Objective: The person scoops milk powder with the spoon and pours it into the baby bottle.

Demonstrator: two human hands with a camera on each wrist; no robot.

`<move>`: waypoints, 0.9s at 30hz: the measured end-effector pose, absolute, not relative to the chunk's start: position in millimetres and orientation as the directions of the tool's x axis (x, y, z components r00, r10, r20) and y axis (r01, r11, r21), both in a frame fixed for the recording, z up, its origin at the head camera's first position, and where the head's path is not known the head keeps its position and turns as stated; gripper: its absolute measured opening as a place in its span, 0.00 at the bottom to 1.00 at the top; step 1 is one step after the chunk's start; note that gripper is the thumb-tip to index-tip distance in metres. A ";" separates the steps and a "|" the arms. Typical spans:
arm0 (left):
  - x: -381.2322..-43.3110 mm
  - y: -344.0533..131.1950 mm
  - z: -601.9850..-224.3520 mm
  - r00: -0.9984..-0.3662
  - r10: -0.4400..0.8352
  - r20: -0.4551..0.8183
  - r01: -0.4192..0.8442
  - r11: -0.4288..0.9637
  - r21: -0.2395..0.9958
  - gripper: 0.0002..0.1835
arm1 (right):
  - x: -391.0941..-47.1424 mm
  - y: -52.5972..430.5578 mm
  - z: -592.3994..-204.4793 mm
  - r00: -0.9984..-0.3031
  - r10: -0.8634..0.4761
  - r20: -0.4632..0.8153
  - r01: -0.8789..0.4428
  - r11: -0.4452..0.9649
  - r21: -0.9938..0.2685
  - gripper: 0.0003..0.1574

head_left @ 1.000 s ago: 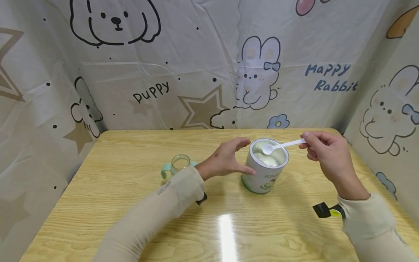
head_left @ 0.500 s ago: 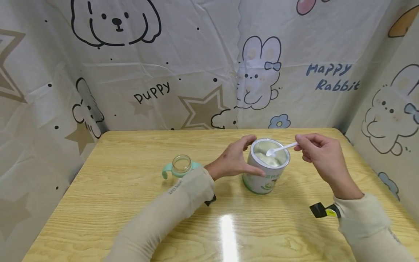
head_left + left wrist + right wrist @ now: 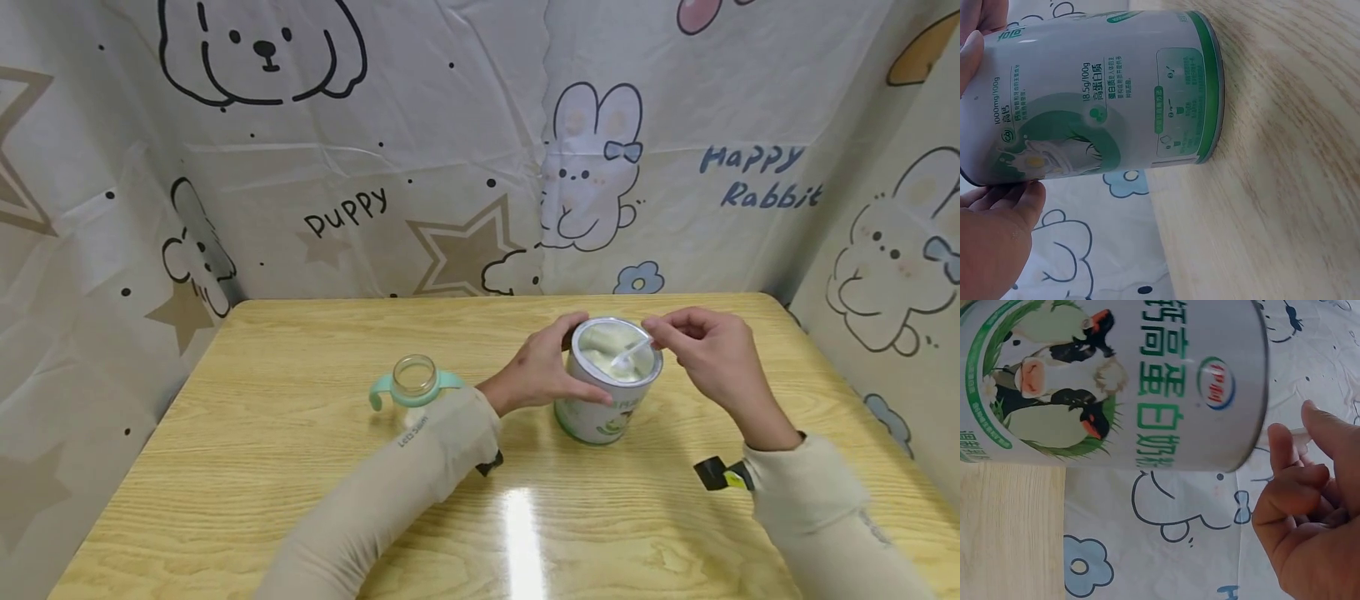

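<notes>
An open milk powder can with a white and green label stands upright on the table, pale powder showing inside. My left hand grips its left side near the top, thumb across the front and fingers behind. In the left wrist view, the fingers reach against the can's wall. Above the can's right rim, my right hand pinches the handle of a small white scoop spoon, whose bowl is down at the powder. The right wrist view shows the can's cow picture; there the can hides most of the spoon.
Left of the can, a clear baby bottle without a lid stands on the wooden table, its green handles out to the sides. My left sleeve covers part of it. A printed cloth hangs behind and along both sides.
My right hand has moved left and lowered the spoon from above the opening into the can. The left hand has closed in from beside the can to a grip around it.
</notes>
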State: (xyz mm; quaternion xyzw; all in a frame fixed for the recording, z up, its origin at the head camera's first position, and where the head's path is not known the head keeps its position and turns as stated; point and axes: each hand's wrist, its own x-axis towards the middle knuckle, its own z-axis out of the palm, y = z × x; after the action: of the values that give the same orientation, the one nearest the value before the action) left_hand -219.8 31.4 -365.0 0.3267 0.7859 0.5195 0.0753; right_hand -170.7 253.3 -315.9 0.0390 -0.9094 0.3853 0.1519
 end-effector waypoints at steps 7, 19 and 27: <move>-220.2 32.6 -367.1 -0.779 0.587 0.220 0.426 0.239 0.873 0.50 | -176.3 242.8 -318.7 -0.954 -0.035 0.299 -0.223 0.749 -0.624 0.21; -219.7 31.6 -368.0 -0.792 0.573 0.208 0.421 0.267 0.867 0.52 | -183.0 226.9 -308.4 -0.972 -0.143 0.187 -0.226 0.787 -0.574 0.19; -220.0 31.8 -366.8 -0.796 0.569 0.204 0.425 0.287 0.859 0.52 | -181.7 226.1 -304.1 -0.973 -0.189 0.133 -0.231 0.784 -0.577 0.18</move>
State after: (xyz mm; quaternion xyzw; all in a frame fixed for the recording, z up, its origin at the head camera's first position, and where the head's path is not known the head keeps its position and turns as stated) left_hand -220.0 31.8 -366.8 0.3110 0.7990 0.5097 0.0710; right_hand -181.7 226.1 -304.1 0.1111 -0.9438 0.3094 0.0339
